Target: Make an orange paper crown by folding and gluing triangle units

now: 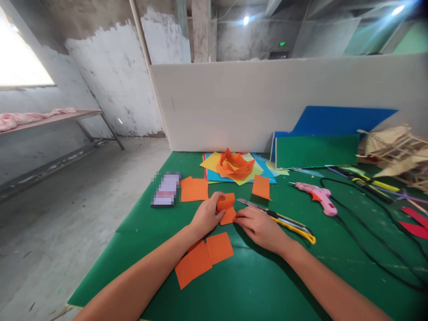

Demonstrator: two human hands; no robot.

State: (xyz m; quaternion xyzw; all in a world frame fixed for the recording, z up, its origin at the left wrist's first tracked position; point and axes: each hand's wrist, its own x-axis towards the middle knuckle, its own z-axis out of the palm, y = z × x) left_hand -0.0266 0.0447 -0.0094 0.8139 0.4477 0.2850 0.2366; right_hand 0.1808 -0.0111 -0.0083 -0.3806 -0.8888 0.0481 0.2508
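My left hand (207, 216) pinches a small folded orange paper piece (226, 207) in the middle of the green table (267, 285). My right hand (259, 227) presses its fingertips on the same piece's lower right flap. Two flat orange squares (203, 258) lie under my left forearm. More orange squares rest at the left (194, 189) and at the right (261, 187) behind my hands. A yellow utility knife (284, 219) lies just beyond my right hand, blade out toward the left.
A folded orange paper flower (235, 165) sits on a stack of coloured sheets (264, 171). A pink glue gun (317, 196) with black cable lies right. A phone (166, 190) lies left. Blue and green boards (316, 149) lean on a white partition (267, 102). A wooden model (397, 149) stands far right.
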